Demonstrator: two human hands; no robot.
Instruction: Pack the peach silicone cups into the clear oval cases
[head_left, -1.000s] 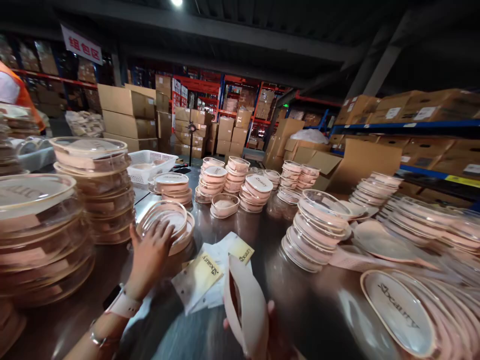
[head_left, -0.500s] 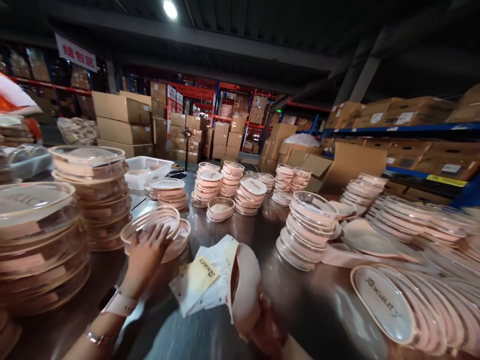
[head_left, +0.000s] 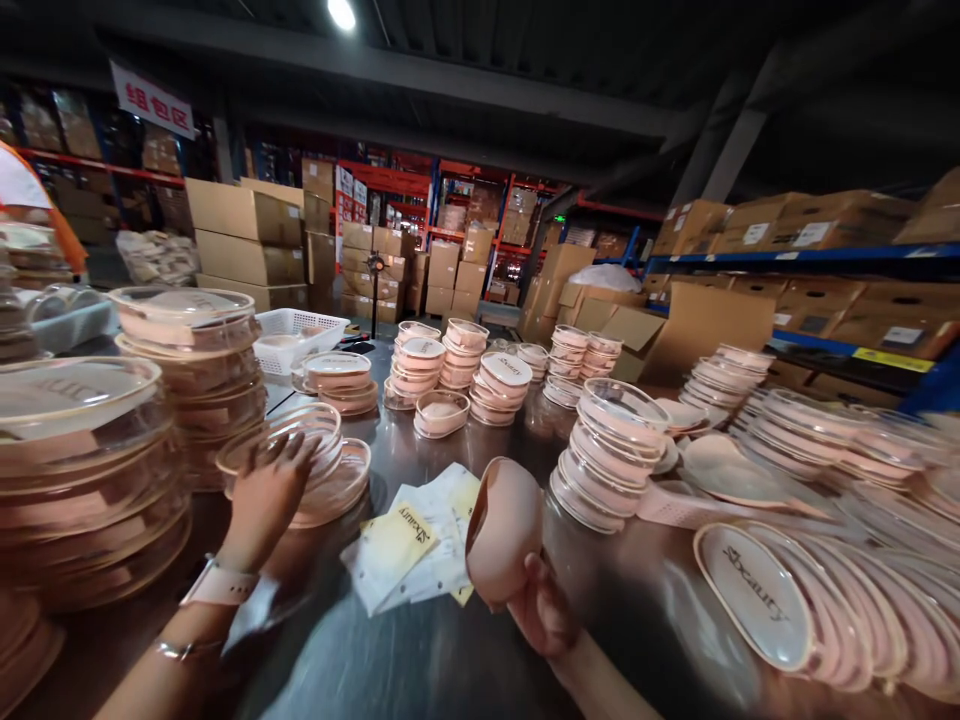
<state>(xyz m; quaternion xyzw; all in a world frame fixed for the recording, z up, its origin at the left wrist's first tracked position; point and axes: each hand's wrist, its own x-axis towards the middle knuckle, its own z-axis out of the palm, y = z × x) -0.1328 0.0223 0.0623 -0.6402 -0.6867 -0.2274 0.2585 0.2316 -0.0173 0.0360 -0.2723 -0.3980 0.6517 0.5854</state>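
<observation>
My left hand [head_left: 264,495] grips a clear oval lid [head_left: 289,437] and lifts it off a low pile of clear lids [head_left: 337,482] on the steel table [head_left: 420,660]. My right hand [head_left: 546,608] holds a pink oval tray [head_left: 504,528] upright by its lower edge, above the table's near middle. Between the hands lie small packets with yellow "Sbeauty" cards [head_left: 409,535]. A watch with a pale strap [head_left: 220,582] sits on my left wrist.
Tall stacks of lidded pink trays [head_left: 187,370] stand at the left, more stacks [head_left: 457,370] across the middle and right. Overlapping pink lids [head_left: 787,610] fill the near right. A white basket [head_left: 296,330] sits farther back. Cardboard boxes and racks line the background. A person in orange [head_left: 30,195] is at far left.
My left hand has drawn the clear lid leftward and up off its pile. My right hand has raised the pink tray and turned it, so its back faces me.
</observation>
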